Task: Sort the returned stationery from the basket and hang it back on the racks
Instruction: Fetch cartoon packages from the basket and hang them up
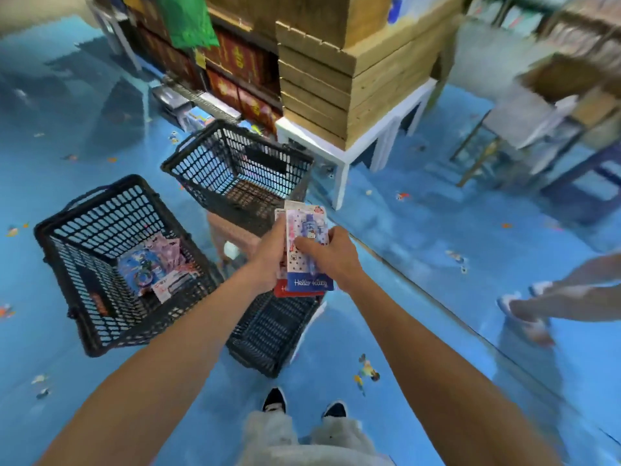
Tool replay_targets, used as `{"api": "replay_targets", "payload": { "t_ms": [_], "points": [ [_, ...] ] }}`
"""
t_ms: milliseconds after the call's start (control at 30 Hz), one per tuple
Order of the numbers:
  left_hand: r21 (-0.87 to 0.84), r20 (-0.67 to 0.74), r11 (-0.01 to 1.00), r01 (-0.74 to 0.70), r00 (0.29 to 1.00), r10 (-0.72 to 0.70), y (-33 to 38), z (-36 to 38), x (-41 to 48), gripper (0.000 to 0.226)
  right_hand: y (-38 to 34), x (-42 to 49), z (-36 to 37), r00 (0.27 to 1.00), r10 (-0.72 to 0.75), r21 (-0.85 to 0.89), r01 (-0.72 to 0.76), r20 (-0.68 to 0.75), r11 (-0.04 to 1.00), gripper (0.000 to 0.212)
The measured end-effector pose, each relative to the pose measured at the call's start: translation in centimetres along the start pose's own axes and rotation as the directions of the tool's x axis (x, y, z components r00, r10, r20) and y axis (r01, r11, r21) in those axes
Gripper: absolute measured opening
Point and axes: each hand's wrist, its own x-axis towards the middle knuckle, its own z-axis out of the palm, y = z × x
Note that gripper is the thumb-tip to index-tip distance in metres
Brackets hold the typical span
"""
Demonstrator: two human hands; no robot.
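— Card packets (pixel 307 237), a fanned stack, held by both hands: left hand (pixel 268 260) grips the side edge, right hand (pixel 331 260) pinches the top one. Risk?
— Loose fan; a packet could slip into the black basket (pixel 275 331) just below and get mixed up.
— Surroundings?
— Glossy blue floor (pixel 437 264), scraps scattered, likely slick. More packets lie in the left basket (pixel 100 223). Beyond, wooden crates (pixel 353 95) on a white desk (pixel 339 156). Racks too blurred to identify.

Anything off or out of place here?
Mostly fine. The far basket appears to sit on a small pink stool and overhang it, so it looks tippy. Colourful specks on the blue floor could be litter or print; too blurred to tell.
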Motion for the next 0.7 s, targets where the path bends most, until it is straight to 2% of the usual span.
{"api": "replay_targets", "payload": {
  "t_ms": [100,200,267,333,367,500,567,633,700],
  "points": [
    [0.14,0.143,0.99,0.017,0.989,-0.037,-0.8,4.8,0.6,0.065,2.3,-1.2,-4.6,0.988,0.068,0.082,-0.057,-0.137,0.995,0.05],
    [0.317,0.237,0.946,-0.059,0.971,-0.019,-2.0,9.2,0.7,0.056,4.7,-3.2,-8.3,0.955,0.149,0.161,-0.11,-0.256,0.981,0.05],
    [0.384,0.296,0.919,-0.088,0.955,-0.032,-3.1,12.1,0.2,0.052,6.1,-5.0,-10.4,0.912,0.236,0.248,-0.156,-0.336,0.956,0.059],
    [0.426,0.368,0.899,-0.098,0.927,-0.074,-4.3,14.8,-0.8,0.052,7.7,-6.8,-12.4,0.87,0.292,0.308,-0.173,-0.397,0.936,0.054],
    [0.427,0.414,0.901,-0.079,0.903,-0.118,-5.0,16.0,-1.3,0.051,8.5,-7.7,-13.4,0.85,0.307,0.326,-0.172,-0.427,0.93,0.05],
    [0.517,0.539,0.855,-0.044,0.792,-0.286,-8.1,21.5,-3.4,0.054,12.2,-12.8,-17.1,0.74,0.411,0.443,-0.169,-0.533,0.88,0.064],
    [0.571,0.591,0.812,-0.12,0.746,-0.306,-10.3,24.5,-4.6,0.053,14.0,-16.2,-18.6,0.682,0.441,0.497,-0.128,-0.584,0.858,0.046],
    [0.616,0.666,0.759,-0.21,0.654,-0.359,-13.3,27.6,-6.4,0.044,16.2,-20.0,-20.3,0.619,0.462,0.537,-0.076,-0.635,0.84,0.025],
    [0.647,0.706,0.696,-0.311,0.589,-0.393,-16.0,30.7,-9.3,0.03,17.8,-24.2,-22.1,0.531,0.521,0.583,-0.062,-0.668,0.81,0.022]
  ]
}}
